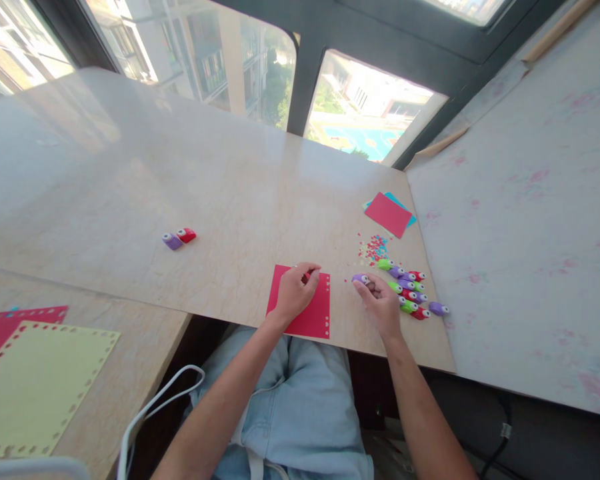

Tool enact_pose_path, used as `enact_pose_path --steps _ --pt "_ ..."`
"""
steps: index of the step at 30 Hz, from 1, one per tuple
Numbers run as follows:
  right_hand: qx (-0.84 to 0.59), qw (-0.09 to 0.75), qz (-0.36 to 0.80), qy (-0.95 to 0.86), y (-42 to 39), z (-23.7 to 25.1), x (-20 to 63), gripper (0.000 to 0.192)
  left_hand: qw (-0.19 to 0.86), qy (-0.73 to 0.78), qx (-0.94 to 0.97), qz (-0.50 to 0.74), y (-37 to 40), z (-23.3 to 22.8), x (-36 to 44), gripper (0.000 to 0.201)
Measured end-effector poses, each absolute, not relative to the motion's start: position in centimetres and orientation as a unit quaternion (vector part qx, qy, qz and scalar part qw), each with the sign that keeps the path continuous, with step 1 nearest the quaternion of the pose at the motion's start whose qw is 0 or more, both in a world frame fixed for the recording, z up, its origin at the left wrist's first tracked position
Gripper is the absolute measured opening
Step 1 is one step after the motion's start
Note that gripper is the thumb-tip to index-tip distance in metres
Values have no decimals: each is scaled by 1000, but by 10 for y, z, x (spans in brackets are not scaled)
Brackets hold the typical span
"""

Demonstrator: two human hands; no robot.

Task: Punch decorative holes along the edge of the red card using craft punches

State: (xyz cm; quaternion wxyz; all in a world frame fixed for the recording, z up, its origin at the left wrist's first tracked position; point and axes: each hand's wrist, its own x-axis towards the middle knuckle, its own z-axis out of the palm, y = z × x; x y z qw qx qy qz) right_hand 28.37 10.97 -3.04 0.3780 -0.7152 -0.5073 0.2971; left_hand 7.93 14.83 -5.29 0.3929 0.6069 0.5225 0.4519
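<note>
A red sheet of paper [310, 320] lies at the table's front edge, with small shapes punched along its right side. Over its upper part is my left hand [294, 291], its thumb and fingertips drawn together; whatever may be between them is too small to make out. My right hand [381, 303] grips a purple craft punch [359, 278] just right of the sheet. Close beyond that hand stands a cluster of green, purple and red craft punches [406, 285]. Tiny punched paper bits [375, 249] are heaped behind them.
Red and blue cards [388, 215] are stacked at the back right. A purple punch [439, 309] lies by the right wall. Two more punches [179, 238] sit at left. A yellow sheet with punched edges [45, 387] rests on the left surface, near a white cable [150, 403].
</note>
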Motion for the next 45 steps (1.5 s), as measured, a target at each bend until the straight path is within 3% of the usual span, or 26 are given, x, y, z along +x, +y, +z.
enact_pose_path --steps 5,10,15,18,24,33,40,45 --pt "-653 492 394 -420 100 -28 277 38 392 523 610 447 148 -53 79 19" --pt "-573 497 525 -387 107 -28 273 34 393 519 610 452 148 -52 79 18" --pt "-553 645 309 -428 124 -32 273 34 393 519 614 447 148 -52 79 18" --pt "-531 660 297 -440 125 -31 273 34 395 519 614 445 148 -51 79 18" --pt "-546 610 390 -421 115 -31 266 29 395 519 614 444 148 -49 79 18" --pt "-596 541 393 -445 156 -30 240 38 405 520 622 423 146 -48 79 15" --pt "-603 325 356 -635 217 -32 200 22 348 521 681 379 144 -48 78 13" --pt "-587 226 291 -721 242 -30 159 23 340 511 698 369 144 -49 80 14"
